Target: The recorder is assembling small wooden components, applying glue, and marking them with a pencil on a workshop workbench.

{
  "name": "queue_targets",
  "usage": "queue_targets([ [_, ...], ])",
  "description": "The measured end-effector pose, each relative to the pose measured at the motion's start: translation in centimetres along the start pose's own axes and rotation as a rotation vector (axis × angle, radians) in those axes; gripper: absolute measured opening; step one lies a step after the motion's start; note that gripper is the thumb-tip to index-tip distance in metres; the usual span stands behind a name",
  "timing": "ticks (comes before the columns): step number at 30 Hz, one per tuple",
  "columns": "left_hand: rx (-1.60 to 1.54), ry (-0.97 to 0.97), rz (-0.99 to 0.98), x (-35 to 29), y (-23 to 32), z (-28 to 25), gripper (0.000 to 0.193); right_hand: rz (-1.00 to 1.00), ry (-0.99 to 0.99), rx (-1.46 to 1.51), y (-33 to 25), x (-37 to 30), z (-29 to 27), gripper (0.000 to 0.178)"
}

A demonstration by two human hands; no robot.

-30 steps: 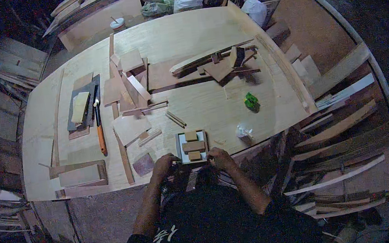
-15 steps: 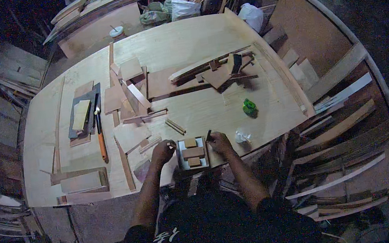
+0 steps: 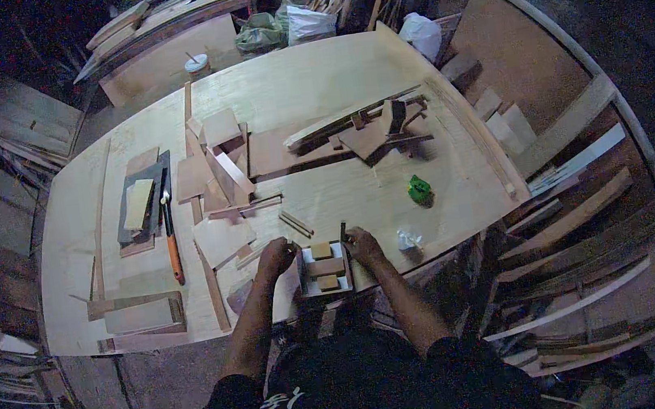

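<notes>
A small open box with pale walls stands at the near edge of the workbench, right in front of me. Several wooden blocks lie in it, one behind another. At the box's far left corner is my left hand, its fingers closed; what they pinch, if anything, is too small to make out. Opposite it, my right hand pinches a short dark strip, held roughly upright by the box's far right corner. Two thin wooden sticks lie just beyond the box.
Wood offcuts are heaped left of centre. An orange-handled tool lies farther left. More wood pieces, a green crumpled item and a clear plastic bag are to the right. Boards lean beyond the right edge.
My right hand has moved slightly left with the dark strip, closer to the box's corner. My left hand stays by the left corner. The whole view has shifted a little.
</notes>
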State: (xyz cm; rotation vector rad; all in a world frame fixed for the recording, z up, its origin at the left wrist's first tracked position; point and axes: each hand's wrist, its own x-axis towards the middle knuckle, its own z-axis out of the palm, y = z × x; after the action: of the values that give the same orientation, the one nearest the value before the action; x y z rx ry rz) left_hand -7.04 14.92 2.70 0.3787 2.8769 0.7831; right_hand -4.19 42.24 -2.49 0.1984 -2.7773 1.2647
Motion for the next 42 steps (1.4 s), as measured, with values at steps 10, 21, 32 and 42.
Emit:
queue_targets([
  [10, -0.115, 0.039, 0.094, 0.7, -4.8, 3.5, 0.033, -0.019, -0.015, -0.150, -1.7, 0.3, -0.1, 0.024],
  [21, -0.024, -0.008, -0.018, 1.2, -2.2, 2.2, 0.038, -0.130, 0.026, -0.125, 1.5, 0.3, 0.7, 0.025],
  [32, -0.063, -0.018, -0.021, 1.0, -3.1, 2.5, 0.034, -0.118, 0.023, -0.131, 0.3, -0.2, 0.7, 0.020],
  [42, -0.012, 0.041, 0.015, 1.2, -3.0, 3.1, 0.031, -0.157, 0.001, -0.188, -0.3, -0.4, 0.1, 0.020],
])
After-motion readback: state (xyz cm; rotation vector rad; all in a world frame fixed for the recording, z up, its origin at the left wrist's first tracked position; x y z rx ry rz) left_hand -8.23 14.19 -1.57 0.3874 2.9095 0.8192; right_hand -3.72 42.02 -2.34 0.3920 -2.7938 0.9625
